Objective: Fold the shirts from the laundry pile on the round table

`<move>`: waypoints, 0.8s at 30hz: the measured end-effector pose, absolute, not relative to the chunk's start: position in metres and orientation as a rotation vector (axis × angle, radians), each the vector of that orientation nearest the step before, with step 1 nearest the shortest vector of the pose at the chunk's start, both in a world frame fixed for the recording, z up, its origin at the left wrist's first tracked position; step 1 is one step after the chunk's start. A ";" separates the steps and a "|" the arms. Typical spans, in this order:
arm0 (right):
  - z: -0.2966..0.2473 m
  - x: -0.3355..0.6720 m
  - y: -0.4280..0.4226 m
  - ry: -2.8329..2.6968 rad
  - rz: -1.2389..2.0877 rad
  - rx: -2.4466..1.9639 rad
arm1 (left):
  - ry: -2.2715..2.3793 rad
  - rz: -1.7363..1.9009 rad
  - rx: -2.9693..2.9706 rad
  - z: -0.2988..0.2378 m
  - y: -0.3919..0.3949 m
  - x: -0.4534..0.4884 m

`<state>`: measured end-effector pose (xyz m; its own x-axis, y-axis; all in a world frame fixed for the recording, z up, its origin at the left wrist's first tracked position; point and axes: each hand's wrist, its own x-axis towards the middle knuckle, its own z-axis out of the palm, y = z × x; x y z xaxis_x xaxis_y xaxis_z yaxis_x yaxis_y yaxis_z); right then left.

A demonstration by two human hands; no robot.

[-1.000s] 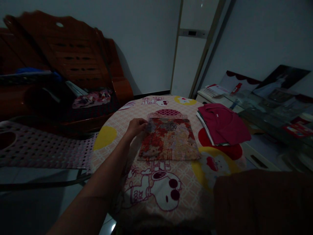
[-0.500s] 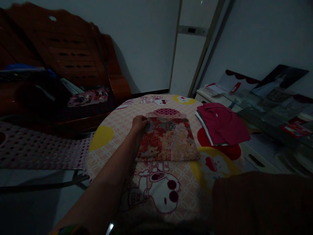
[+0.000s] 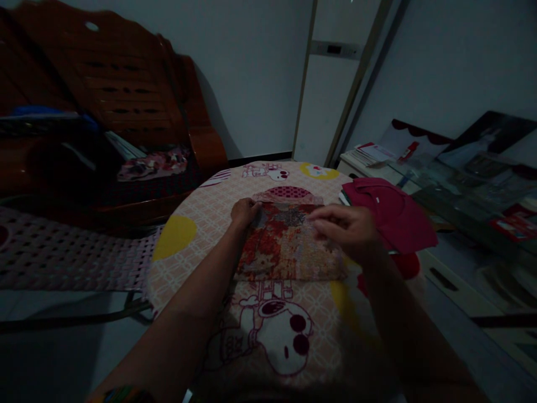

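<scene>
A folded piece of patterned cloth (image 3: pixel 285 252), red-orange and tan with a grey patch, lies flat on the round table. A sheer pinkish edge shows along its far side. My left hand (image 3: pixel 245 212) is at its far left corner, fingertips pinched on the cloth. Over its far right part hovers my right hand (image 3: pixel 350 229), with fingers half bent, thumb and forefinger apart, and nothing visible between them. Close to the right of that hand lies a folded crimson garment (image 3: pixel 398 215) on top of other folded clothes, partly hidden by the hand.
The table (image 3: pixel 180 291) wears a pale cartoon-print cloth. A woven chair (image 3: pixel 84 252) stands at the left, a wooden bench (image 3: pixel 121 89) behind it. On the right are a glass-topped cabinet (image 3: pixel 444 196) with papers, and a tall white unit (image 3: pixel 327 101) by the wall.
My right hand has come in from the lower right and now hangs over the patterned cloth. My left hand stays at its corner. The view has shifted slightly.
</scene>
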<state>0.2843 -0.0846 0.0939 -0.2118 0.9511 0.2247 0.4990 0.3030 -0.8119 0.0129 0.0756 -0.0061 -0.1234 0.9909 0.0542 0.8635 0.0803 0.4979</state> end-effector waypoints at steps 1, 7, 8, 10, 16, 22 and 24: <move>0.088 0.288 -0.069 -1.817 0.625 -1.425 | 2.063 0.604 1.846 -0.006 0.076 0.013; 0.024 0.320 0.021 -1.684 0.072 -2.148 | 2.009 0.646 1.832 -0.007 0.077 0.012; 0.015 0.324 0.030 -1.710 0.049 -2.190 | 2.013 0.646 1.829 -0.007 0.077 0.013; 0.001 0.328 0.043 -1.720 0.043 -2.253 | 2.029 0.625 1.826 -0.007 0.079 0.014; -0.012 0.327 0.053 -1.574 0.152 -2.196 | 2.023 0.566 1.884 -0.007 0.087 0.016; -0.009 0.321 0.055 -1.500 0.267 -1.968 | 1.934 0.579 1.923 -0.007 0.088 0.018; -0.005 0.318 0.058 -1.560 0.314 -2.011 | 1.934 0.552 1.939 -0.007 0.088 0.019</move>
